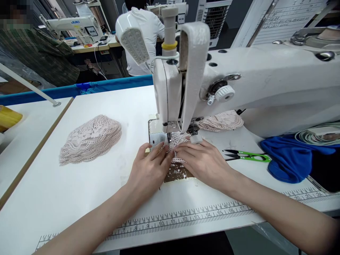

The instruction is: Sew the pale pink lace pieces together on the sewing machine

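A pale pink lace piece [178, 139] lies under the presser foot of the white sewing machine [170, 88]. From the left, my left hand [150, 164] holds its edge with bent fingers, the tips close to the needle. My right hand [204, 159] keeps the lace down from the right, fingers together, partly beneath the machine head. Both hands cover much of the piece, and their fingertips nearly meet. A stack of similar lace pieces [90, 140] rests on the table to the left. Behind the needle, more lace pieces [221, 120] lie to the right.
Green-handled thread snips [247, 156] lie right of my right hand, near a blue cloth [289, 159]. A printed ruler [186, 219] runs along the table's front edge. A yellow cone [9, 118] stands far left. Two people sit beyond the blue fabric edge [117, 84], near another sewing machine [74, 28].
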Demonstrator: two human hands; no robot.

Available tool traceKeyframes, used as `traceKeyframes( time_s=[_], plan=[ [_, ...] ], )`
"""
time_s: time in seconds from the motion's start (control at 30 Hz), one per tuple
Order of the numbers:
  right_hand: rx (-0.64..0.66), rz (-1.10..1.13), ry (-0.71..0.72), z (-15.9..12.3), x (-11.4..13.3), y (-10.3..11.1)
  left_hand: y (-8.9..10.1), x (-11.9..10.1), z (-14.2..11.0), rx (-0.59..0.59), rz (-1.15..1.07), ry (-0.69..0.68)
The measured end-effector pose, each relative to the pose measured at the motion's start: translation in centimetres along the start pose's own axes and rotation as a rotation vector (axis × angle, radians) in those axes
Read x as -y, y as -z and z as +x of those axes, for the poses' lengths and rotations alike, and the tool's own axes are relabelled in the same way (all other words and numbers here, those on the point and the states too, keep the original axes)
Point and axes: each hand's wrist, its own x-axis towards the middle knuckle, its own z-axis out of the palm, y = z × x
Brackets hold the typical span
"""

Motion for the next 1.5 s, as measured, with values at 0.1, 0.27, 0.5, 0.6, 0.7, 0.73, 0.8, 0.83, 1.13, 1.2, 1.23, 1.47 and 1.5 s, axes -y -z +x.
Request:
traceKeyframes(
  time_s=[0.1, 0.27, 0.5, 0.6, 0.7, 0.73, 0.8, 0.83, 1.13, 1.2, 1.23, 1.47, 1.5],
  plan=[
    [0.000, -0.016, -0.007, 0.1, -0.1, -0.2, -0.1, 0.2, 0.2, -0.014, 0.000, 0.009],
    [-0.002, -0.037, -0.023, 0.4, -0.6, -0.7, -0.6, 0.7, 0.4, -0.009, -0.015, 0.022],
    [0.003, -0.050, -0.039, 0.7, -0.8, -0.5, -0.3, 0.4, 0.4, -0.015, -0.005, 0.033],
    [0.025, -0.020, -0.033, 0.5, -0.6, -0.3, 0.4, -0.3, 0.3, -0.028, -0.003, 0.001],
    [0.008, -0.023, -0.016, 0.2, -0.5, -0.3, 0.8, -0.6, 0.2, -0.042, 0.010, -0.004],
    [0.000, -0.028, -0.011, 0.1, -0.5, -0.3, 0.8, -0.6, 0.2, -0.044, 0.011, -0.003],
    [-0.012, -0.038, -0.005, 0.0, -0.5, -0.4, 0.7, -0.5, 0.1, -0.044, 0.003, 0.002],
    [-0.016, -0.042, -0.003, 0.0, -0.5, -0.4, 0.7, -0.4, 0.1, -0.042, -0.001, 0.005],
    [-0.023, -0.084, 0.002, 0.1, -0.7, -0.8, 0.3, 0.1, 0.2, -0.037, -0.014, 0.019],
    [-0.019, -0.090, 0.003, 0.1, -0.7, -0.8, 0.3, 0.2, 0.3, -0.030, -0.017, 0.019],
    [-0.017, -0.092, 0.002, 0.2, -0.7, -0.8, 0.3, 0.3, 0.4, -0.027, -0.020, 0.018],
    [-0.024, -0.094, -0.010, 0.4, -1.0, -1.1, 0.1, 0.6, 0.5, -0.019, -0.038, 0.023],
    [-0.027, -0.099, -0.011, 0.4, -1.0, -1.1, 0.0, 0.7, 0.5, -0.025, -0.040, 0.024]
  ],
)
